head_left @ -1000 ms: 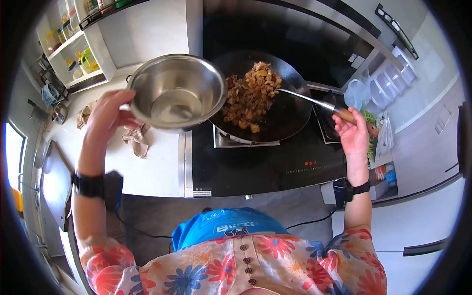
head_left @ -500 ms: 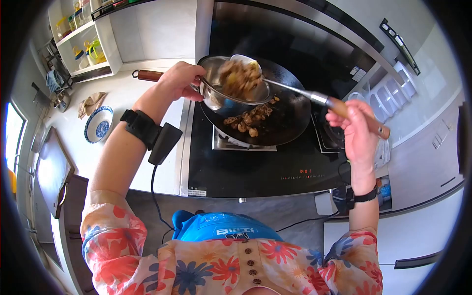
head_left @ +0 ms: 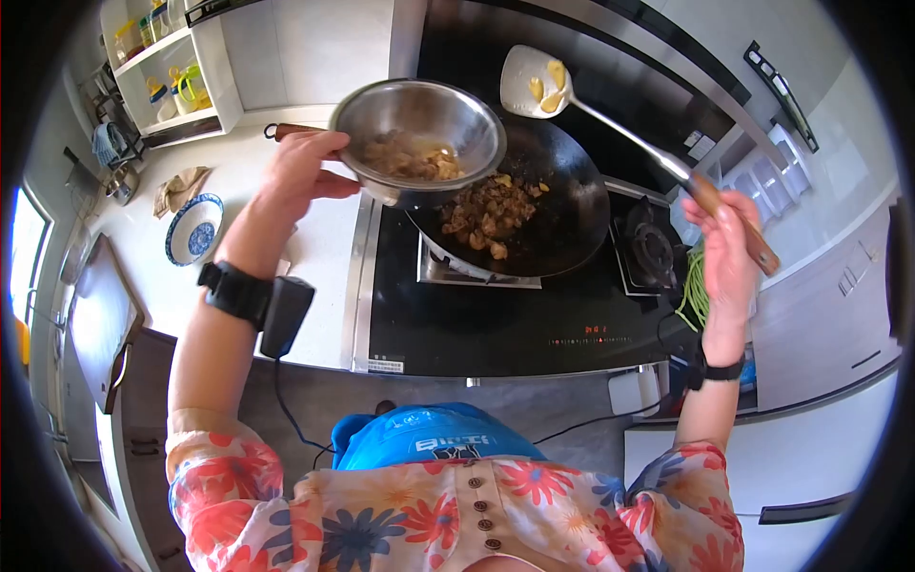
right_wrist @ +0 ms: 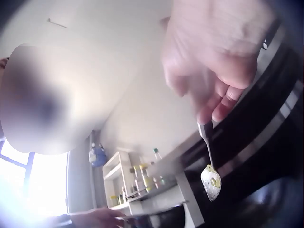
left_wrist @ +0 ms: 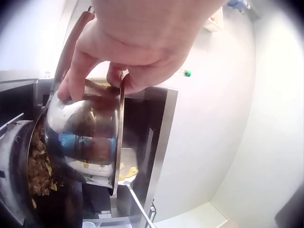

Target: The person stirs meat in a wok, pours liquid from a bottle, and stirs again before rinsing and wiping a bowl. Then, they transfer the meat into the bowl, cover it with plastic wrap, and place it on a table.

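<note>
At the rim of a stainless steel bowl (head_left: 467,124), my left hand (head_left: 305,173) grips with thumb and fingers. Brown meat pieces (head_left: 410,164) lie in the bowl, which overlaps the left side of the wok (head_left: 577,214) in the head view. More cooked meat (head_left: 491,214) sits in the wok. The wok's wooden handle (head_left: 294,131) shows behind my left hand. My right hand (head_left: 726,248) holds a spatula (head_left: 634,143) by its wooden handle. Its blade is raised above the wok's back edge, with a few yellow slices (head_left: 548,91) stuck on it.
On the white counter at left are a blue-and-white bowl (head_left: 195,234) and a crumpled cloth (head_left: 181,189). A second burner (head_left: 653,243) and long green vegetables (head_left: 699,291) are right of the wok. A shelf with bottles (head_left: 176,91) stands at the back left.
The empty steel bowl moved in over the wok, and the spatula tipped meat into it. Now the bowl holds meat and the spatula has lifted away up and right. Less meat shows in the wok.
</note>
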The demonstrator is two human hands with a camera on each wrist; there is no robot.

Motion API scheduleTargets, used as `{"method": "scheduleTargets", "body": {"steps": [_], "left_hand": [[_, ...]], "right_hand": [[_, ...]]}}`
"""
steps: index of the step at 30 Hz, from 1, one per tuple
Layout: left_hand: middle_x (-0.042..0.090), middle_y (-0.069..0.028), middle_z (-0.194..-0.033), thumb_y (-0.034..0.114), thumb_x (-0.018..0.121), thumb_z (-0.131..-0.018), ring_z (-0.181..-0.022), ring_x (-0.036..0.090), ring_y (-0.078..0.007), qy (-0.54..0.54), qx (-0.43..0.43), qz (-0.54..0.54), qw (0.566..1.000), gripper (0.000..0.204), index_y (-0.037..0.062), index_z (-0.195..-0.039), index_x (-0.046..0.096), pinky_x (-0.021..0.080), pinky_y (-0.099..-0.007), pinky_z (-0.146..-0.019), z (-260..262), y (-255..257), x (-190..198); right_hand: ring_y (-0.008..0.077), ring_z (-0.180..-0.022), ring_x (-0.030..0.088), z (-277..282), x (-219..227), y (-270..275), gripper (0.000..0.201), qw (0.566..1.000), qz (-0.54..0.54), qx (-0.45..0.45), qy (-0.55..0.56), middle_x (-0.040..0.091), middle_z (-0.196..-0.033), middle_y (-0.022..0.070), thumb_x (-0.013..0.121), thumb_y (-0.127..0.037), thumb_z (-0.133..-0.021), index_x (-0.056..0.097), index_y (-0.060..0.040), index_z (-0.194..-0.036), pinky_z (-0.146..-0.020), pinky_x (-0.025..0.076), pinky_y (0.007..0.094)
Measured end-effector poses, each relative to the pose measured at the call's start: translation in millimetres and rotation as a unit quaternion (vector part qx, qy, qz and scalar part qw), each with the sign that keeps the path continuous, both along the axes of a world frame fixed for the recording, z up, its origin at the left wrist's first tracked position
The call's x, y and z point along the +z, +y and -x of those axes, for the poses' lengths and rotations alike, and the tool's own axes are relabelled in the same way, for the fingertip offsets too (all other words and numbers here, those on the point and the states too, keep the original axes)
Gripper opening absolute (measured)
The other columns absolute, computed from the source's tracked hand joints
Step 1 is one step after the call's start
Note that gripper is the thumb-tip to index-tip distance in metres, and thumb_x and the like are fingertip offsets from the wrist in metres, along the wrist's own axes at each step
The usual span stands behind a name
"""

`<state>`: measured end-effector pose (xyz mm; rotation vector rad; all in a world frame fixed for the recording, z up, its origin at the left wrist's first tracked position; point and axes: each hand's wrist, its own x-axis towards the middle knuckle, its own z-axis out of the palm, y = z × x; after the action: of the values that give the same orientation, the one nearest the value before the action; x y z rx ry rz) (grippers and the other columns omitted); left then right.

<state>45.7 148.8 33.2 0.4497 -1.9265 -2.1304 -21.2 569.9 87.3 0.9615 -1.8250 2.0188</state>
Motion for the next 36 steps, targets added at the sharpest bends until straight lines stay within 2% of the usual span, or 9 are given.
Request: {"method": "scheduleTargets", "body": {"steps": [4,7,14,17,20,22,24,29,36], "left_hand": [[0.059,-0.0155,-0.086,0.019,0.05,-0.083,-0.065,0.063,-0.0255,-0.007,0.024,-0.024,0.999,0.031,-0.0078,-0.1,0.053,0.055,-0.0288,-0.058,-27,-18,2],[0.06,-0.0156,-0.084,0.018,0.05,-0.083,-0.065,0.063,-0.0253,-0.008,0.051,-0.011,0.999,0.03,-0.0069,-0.099,0.053,0.054,-0.0282,-0.057,-46,-22,5],[0.061,-0.0119,-0.081,0.019,0.05,-0.084,-0.062,0.063,-0.0202,0.009,0.079,-0.019,0.997,0.025,-0.003,-0.095,0.055,0.053,-0.0261,-0.053,-75,-35,-8],[0.061,-0.0094,-0.078,0.02,0.05,-0.084,-0.061,0.062,-0.0185,0.003,0.084,-0.026,0.996,0.022,-0.0009,-0.091,0.056,0.052,-0.0257,-0.051,-85,-40,-13],[0.061,-0.0081,-0.076,0.02,0.049,-0.085,-0.06,0.062,-0.017,0.004,0.079,-0.018,0.997,0.021,0.0004,-0.09,0.056,0.053,-0.0255,-0.05,-91,-48,-21],[0.061,-0.0077,-0.075,0.02,0.049,-0.085,-0.059,0.062,-0.0164,-0.004,0.082,-0.009,0.997,0.022,0.0002,-0.091,0.055,0.053,-0.0252,-0.049,-96,-47,-19],[0.061,-0.0072,-0.074,0.02,0.049,-0.085,-0.06,0.062,-0.0163,-0.012,0.084,-0.012,0.996,0.022,-0.0001,-0.091,0.055,0.053,-0.025,-0.049,-100,-45,-18],[0.061,-0.0081,-0.074,0.02,0.049,-0.085,-0.058,0.063,-0.0164,0.001,0.079,-0.011,0.997,0.023,-0.0014,-0.09,0.055,0.054,-0.0252,-0.049,-100,-45,-21],[0.061,-0.0083,-0.074,0.019,0.049,-0.084,-0.057,0.062,-0.0168,-0.009,0.083,-0.004,0.997,0.022,-0.0011,-0.091,0.055,0.053,-0.0252,-0.049,-83,-42,-13]], "right_hand": [[0.0187,-0.078,0.062,35,-38,-27,0.015,0.994,-0.084,-0.022,-0.061,0.061,-0.089,0.0113,0.058,-0.006,-0.081,0.055,0.0011,-0.093,-0.072,0.049,0.0259],[0.0137,-0.081,0.06,55,-57,-48,0.013,0.987,-0.151,0.033,-0.048,0.06,-0.087,0.0057,0.059,-0.003,-0.079,0.057,-0.0011,-0.092,-0.074,0.047,0.0227],[0.0124,-0.083,0.059,40,-4,-45,0.01,0.938,-0.324,0.12,-0.03,0.06,-0.085,0.0046,0.06,-0.003,-0.075,0.059,-0.0016,-0.085,-0.075,0.047,0.023],[0.0133,-0.078,0.061,45,25,-30,0.01,0.962,-0.263,0.048,-0.056,0.061,-0.082,0.0055,0.06,-0.004,-0.076,0.059,-0.0019,-0.086,-0.069,0.049,0.0232],[0.0134,-0.063,0.063,79,49,0,0.019,0.95,-0.29,-0.081,-0.081,0.061,-0.079,0.006,0.058,-0.022,-0.08,0.057,-0.0058,-0.09,-0.059,0.049,0.0218],[0.0138,-0.059,0.062,107,47,28,0.023,0.946,-0.281,-0.09,-0.137,0.061,-0.078,0.0069,0.058,-0.026,-0.079,0.056,-0.0066,-0.091,-0.054,0.049,0.0219],[0.0148,-0.052,0.061,117,21,33,0.028,0.944,-0.218,-0.098,-0.229,0.062,-0.074,0.0099,0.058,-0.032,-0.078,0.054,-0.0075,-0.09,-0.044,0.049,0.0241],[0.0195,-0.063,0.063,106,-101,3,0.023,0.915,0.011,0.016,-0.403,0.064,-0.077,0.0113,0.056,-0.027,-0.08,0.057,-0.006,-0.09,-0.053,0.051,0.0297],[0.0222,-0.07,0.064,69,-105,-5,0.024,0.912,0.109,-0.018,-0.395,0.063,-0.085,0.0128,0.057,-0.027,-0.08,0.056,-0.006,-0.092,-0.058,0.051,0.0307]]}}
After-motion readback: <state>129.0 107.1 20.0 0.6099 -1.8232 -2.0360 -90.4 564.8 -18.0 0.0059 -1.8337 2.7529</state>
